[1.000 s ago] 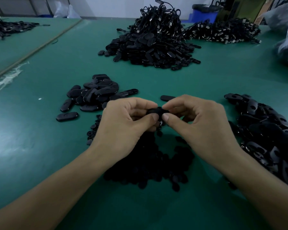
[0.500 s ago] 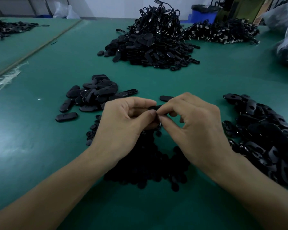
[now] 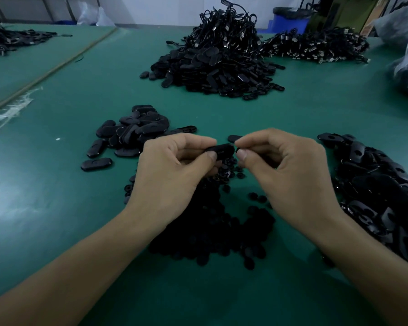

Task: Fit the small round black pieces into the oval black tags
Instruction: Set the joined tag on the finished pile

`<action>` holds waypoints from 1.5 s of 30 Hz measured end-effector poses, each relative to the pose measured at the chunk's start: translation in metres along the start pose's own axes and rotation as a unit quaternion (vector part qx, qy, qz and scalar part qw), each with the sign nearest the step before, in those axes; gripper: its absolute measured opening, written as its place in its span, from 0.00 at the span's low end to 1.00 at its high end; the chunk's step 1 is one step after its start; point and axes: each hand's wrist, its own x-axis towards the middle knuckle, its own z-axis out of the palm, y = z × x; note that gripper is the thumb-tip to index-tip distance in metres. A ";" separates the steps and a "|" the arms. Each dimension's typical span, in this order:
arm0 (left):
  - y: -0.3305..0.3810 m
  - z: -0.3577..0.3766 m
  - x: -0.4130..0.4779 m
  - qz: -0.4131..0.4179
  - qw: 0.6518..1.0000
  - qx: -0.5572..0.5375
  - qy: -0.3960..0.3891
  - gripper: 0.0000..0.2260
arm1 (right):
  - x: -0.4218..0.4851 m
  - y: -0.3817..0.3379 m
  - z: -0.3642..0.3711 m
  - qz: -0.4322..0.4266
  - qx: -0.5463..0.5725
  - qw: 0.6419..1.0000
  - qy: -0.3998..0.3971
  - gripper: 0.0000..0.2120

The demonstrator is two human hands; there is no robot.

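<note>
My left hand point(image 3: 174, 170) pinches an oval black tag point(image 3: 222, 150) between thumb and fingers, held above the table. Just right of it, my right hand point(image 3: 285, 170) has thumb and forefinger pressed together at the tag's right end; a small dark piece seems pinched there, too small to be sure. Under both hands lies a heap of small round black pieces point(image 3: 212, 229). A pile of oval tags point(image 3: 137, 130) sits to the left, and one single tag point(image 3: 233, 138) lies behind my right fingers.
A second heap of oval tags with holes point(image 3: 382, 191) fills the right edge. A tall mound of black corded tags point(image 3: 219, 55) stands at the back, another pile point(image 3: 316, 47) behind it, and a blue bin point(image 3: 290, 21). Green table point(image 3: 57, 208) surface all round.
My hands have drawn slightly apart. The right fingertips have left the tag's middle and now sit at its right end, while the left hand keeps hold of the tag.
</note>
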 end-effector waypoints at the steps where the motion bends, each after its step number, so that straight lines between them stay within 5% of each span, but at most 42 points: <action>1: 0.000 0.000 0.000 0.004 1.000 0.001 -0.002 0.09 | 0.000 0.000 0.000 0.010 0.015 1.000 0.001 0.07; 22: 0.005 0.005 -0.005 0.052 0.997 0.011 -0.047 0.10 | 0.000 -0.004 0.000 0.039 0.079 0.995 -0.040 0.10; 33: 0.006 0.004 -0.009 0.115 0.984 0.128 -0.039 0.16 | -0.003 -0.012 0.002 0.056 0.031 0.998 -0.020 0.14; 45: 0.005 0.001 -0.007 0.159 0.961 0.224 0.015 0.07 | -0.010 -0.021 0.005 0.002 -0.008 0.999 -0.050 0.14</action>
